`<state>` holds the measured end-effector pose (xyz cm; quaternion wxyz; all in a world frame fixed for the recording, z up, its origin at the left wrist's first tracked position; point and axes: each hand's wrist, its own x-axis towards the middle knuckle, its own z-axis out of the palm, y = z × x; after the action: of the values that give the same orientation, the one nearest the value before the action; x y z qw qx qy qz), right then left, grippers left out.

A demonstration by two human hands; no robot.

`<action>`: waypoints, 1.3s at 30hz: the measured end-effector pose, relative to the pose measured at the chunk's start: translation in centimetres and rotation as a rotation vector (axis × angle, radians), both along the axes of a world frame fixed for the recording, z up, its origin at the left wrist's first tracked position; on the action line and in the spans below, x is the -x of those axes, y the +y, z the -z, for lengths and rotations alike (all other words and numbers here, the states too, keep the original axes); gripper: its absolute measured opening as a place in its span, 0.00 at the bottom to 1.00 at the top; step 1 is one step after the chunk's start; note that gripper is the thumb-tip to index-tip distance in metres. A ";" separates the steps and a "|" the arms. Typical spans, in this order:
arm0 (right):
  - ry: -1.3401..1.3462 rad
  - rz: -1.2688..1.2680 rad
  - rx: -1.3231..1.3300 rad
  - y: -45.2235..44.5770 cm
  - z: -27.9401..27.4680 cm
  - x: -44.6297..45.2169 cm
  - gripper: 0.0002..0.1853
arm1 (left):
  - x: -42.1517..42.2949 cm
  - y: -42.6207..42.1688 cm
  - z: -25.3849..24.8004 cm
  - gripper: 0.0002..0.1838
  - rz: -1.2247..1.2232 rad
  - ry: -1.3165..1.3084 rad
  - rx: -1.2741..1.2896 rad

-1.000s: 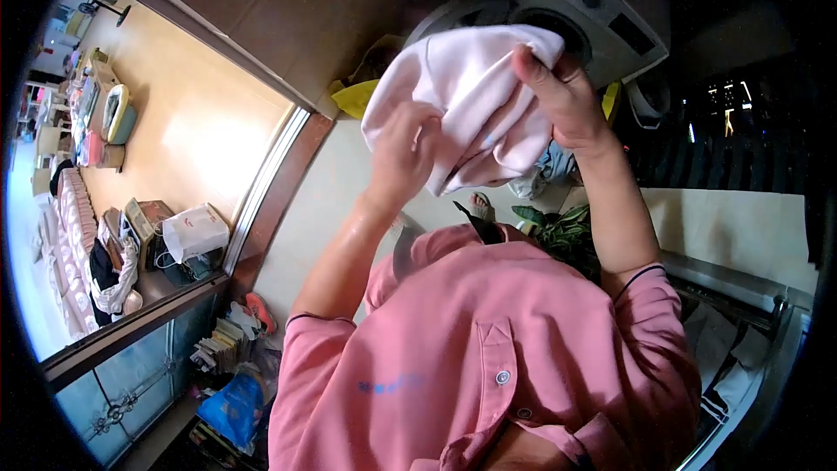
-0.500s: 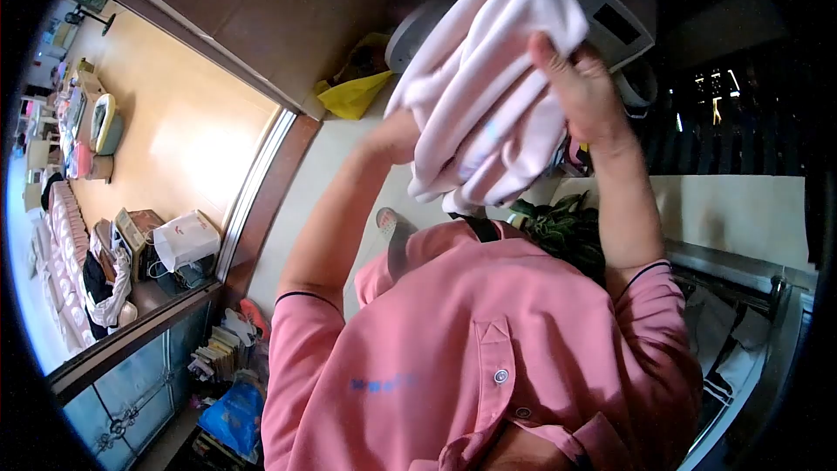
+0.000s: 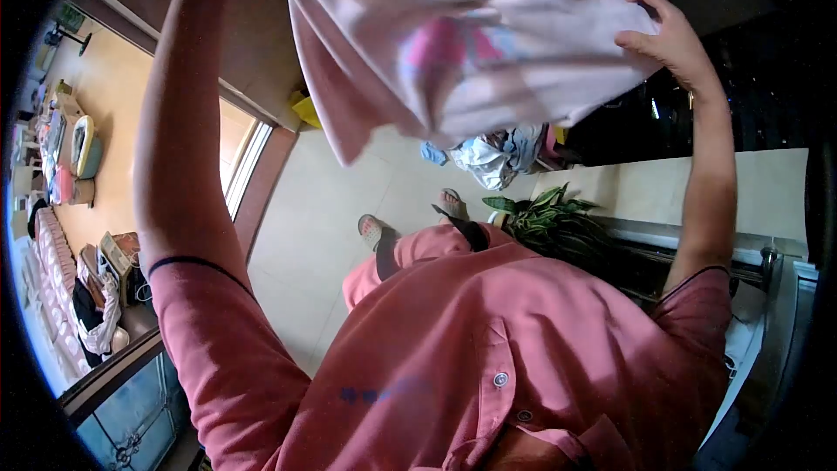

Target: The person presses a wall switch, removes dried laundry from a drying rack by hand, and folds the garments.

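Garment (image 3: 532, 65) raised, right grip (image 3: 677, 40) splayed against it

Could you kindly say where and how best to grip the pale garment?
Probably pinch the right edge of the pale garment, coming from the right: the cloth is spread out sideways, with that thin edge at the open right hand.

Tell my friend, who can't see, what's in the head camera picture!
A pale pink cloth with a bright pink print hangs spread out, the right hand at one end, the left arm raised. Below are a pink shirt, sandalled feet and a leafy plant.
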<state>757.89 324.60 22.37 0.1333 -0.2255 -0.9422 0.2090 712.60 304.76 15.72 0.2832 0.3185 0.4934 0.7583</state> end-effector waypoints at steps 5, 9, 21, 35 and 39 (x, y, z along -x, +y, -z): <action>-0.167 -0.087 -0.102 7.0 -1.5 -2.1 0.18 | 10.0 3.4 0.8 0.09 0.019 -0.169 -0.105; 0.096 0.139 0.413 6.9 -5.9 -2.3 0.20 | 3.4 3.0 -2.6 0.07 -0.085 -0.182 -0.126; 0.383 0.237 0.256 -0.6 -12.7 2.2 0.14 | -2.2 6.3 -2.1 0.50 -0.160 0.488 -0.111; 0.258 0.117 0.237 -2.4 -12.3 2.1 0.16 | -18.0 6.5 4.9 0.49 0.556 0.791 0.114; 0.382 -0.195 0.572 -1.5 -9.7 3.2 0.21 | -26.3 7.8 10.3 0.61 0.720 0.654 -0.188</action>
<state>754.66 323.06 32.10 0.2182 -0.1197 -0.8206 0.5144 738.93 312.55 5.38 0.3276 0.7140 0.3445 0.5140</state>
